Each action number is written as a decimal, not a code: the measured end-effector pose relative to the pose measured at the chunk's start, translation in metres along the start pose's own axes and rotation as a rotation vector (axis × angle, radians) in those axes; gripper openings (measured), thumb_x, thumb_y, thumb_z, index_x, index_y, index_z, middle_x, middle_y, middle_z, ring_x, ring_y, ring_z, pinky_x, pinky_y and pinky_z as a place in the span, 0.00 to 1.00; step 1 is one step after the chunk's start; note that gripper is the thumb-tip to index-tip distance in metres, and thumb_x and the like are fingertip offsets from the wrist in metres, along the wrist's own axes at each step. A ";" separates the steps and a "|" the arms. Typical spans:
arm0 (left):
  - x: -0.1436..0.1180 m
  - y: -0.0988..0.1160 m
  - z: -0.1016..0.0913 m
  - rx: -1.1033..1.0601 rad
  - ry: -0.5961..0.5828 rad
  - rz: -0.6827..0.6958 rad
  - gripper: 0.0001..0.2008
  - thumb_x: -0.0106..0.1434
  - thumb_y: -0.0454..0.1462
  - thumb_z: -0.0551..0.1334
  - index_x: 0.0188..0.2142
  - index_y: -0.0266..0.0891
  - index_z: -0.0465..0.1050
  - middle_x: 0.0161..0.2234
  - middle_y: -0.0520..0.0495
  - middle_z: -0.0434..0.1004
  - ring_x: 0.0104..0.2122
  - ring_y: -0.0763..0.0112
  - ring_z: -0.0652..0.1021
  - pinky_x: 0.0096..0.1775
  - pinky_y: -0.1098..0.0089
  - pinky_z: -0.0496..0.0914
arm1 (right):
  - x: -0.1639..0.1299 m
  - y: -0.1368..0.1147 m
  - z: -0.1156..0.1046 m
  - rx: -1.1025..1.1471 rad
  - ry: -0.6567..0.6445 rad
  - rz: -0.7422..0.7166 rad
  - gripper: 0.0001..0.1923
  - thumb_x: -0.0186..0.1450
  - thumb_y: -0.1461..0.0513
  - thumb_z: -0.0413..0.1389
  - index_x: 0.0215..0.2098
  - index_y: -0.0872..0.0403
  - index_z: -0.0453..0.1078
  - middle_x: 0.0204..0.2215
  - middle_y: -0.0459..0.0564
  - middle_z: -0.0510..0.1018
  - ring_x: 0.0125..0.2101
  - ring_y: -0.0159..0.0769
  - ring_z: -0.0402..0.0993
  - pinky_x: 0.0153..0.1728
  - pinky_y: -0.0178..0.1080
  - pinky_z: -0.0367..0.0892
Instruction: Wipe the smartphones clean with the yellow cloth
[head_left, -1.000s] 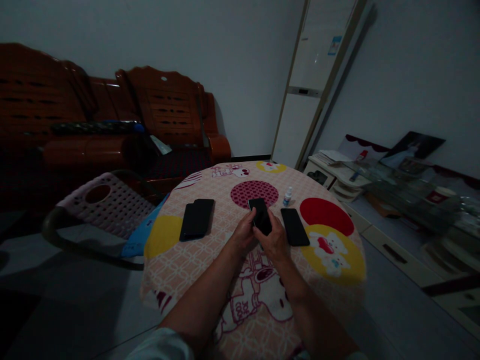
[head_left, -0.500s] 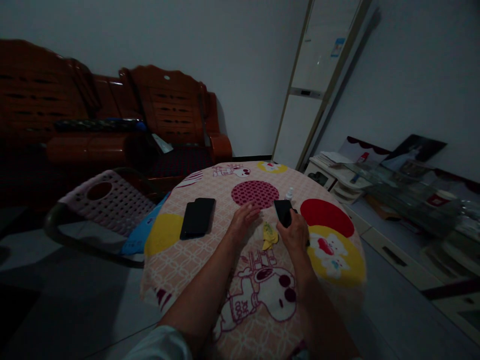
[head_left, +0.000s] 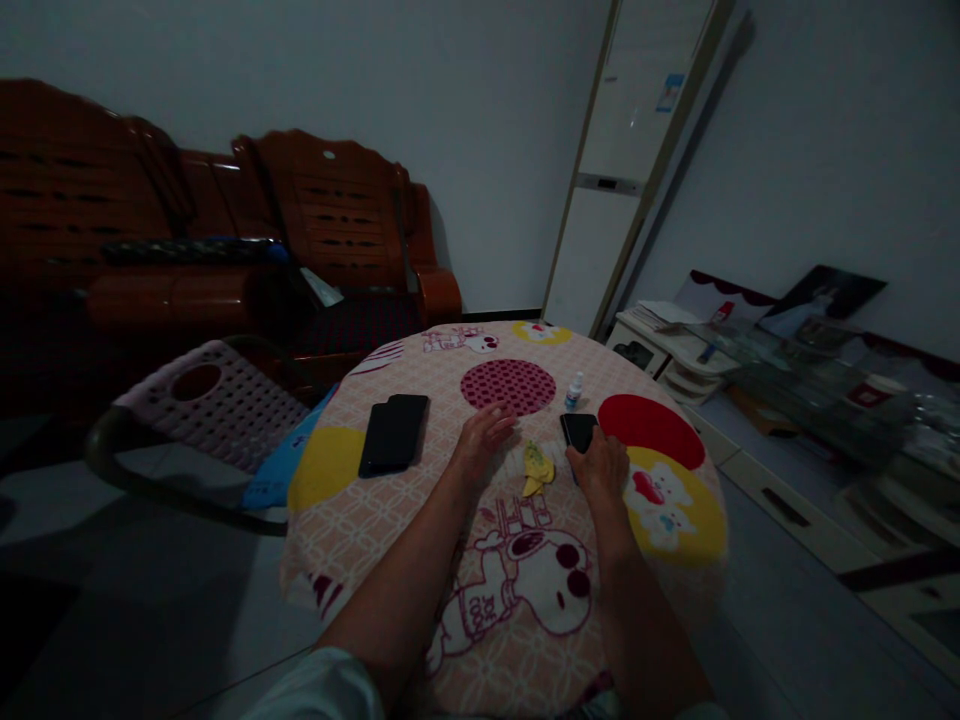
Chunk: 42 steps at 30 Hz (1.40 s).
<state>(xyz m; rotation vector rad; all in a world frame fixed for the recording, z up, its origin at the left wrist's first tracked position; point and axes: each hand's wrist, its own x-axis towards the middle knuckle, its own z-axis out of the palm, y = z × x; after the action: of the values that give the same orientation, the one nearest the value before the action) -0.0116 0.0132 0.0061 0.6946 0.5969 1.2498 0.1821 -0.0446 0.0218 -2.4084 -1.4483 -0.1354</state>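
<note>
My right hand (head_left: 602, 466) lies over a black phone (head_left: 578, 428) on the round table's patterned cloth (head_left: 525, 600), its fingers wrapped on the phone's near end. Whether a second phone lies under it is hidden by the hand. My left hand (head_left: 484, 436) rests flat on the cloth with its fingers apart and holds nothing. Between the two hands sits a small crumpled yellow cloth (head_left: 537, 468). A small white bottle (head_left: 574, 391) stands just beyond the right-hand phone. Two more black phones (head_left: 394, 434) lie overlapping to the left of my left hand.
A pink perforated plastic chair (head_left: 214, 400) stands at the table's left. Behind it is a dark wooden sofa (head_left: 330, 225). A tall white floor air conditioner (head_left: 626, 160) stands in the corner, and a low white cabinet (head_left: 679, 350) with clutter runs along the right wall.
My right hand carried the black phone from in front of me to the right and lowered it onto the table where another phone lay. My left hand let go and settled flat. The yellow cloth is uncovered.
</note>
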 end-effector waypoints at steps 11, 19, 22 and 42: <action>-0.001 -0.001 0.001 0.019 0.002 0.017 0.16 0.53 0.38 0.67 0.42 0.36 0.73 0.45 0.39 0.75 0.41 0.62 0.78 0.45 0.63 0.70 | 0.001 0.002 0.003 -0.001 -0.046 -0.002 0.33 0.61 0.51 0.56 0.59 0.61 0.59 0.47 0.65 0.71 0.50 0.52 0.67 0.49 0.46 0.58; 0.000 -0.004 0.002 0.008 0.033 -0.001 0.14 0.52 0.37 0.67 0.39 0.36 0.73 0.44 0.40 0.75 0.40 0.62 0.78 0.45 0.61 0.71 | 0.005 0.000 0.010 0.013 -0.052 0.059 0.36 0.60 0.48 0.57 0.58 0.61 0.58 0.48 0.66 0.71 0.50 0.53 0.66 0.49 0.47 0.59; -0.001 -0.004 0.002 0.003 0.045 -0.029 0.15 0.51 0.36 0.68 0.39 0.36 0.73 0.44 0.39 0.75 0.41 0.61 0.78 0.45 0.59 0.72 | 0.005 -0.003 0.010 0.005 -0.017 0.061 0.34 0.60 0.50 0.56 0.58 0.62 0.59 0.48 0.66 0.71 0.50 0.53 0.66 0.50 0.47 0.58; 0.000 -0.005 0.002 0.044 0.069 -0.033 0.14 0.52 0.37 0.68 0.39 0.36 0.74 0.43 0.40 0.76 0.35 0.65 0.78 0.39 0.61 0.75 | 0.003 -0.002 0.010 -0.041 -0.025 0.050 0.38 0.57 0.51 0.60 0.59 0.62 0.56 0.48 0.66 0.70 0.50 0.54 0.67 0.48 0.48 0.60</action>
<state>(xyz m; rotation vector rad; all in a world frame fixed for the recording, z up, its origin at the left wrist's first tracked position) -0.0070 0.0117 0.0034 0.6776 0.6921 1.2370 0.1808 -0.0375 0.0138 -2.4854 -1.4086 -0.1245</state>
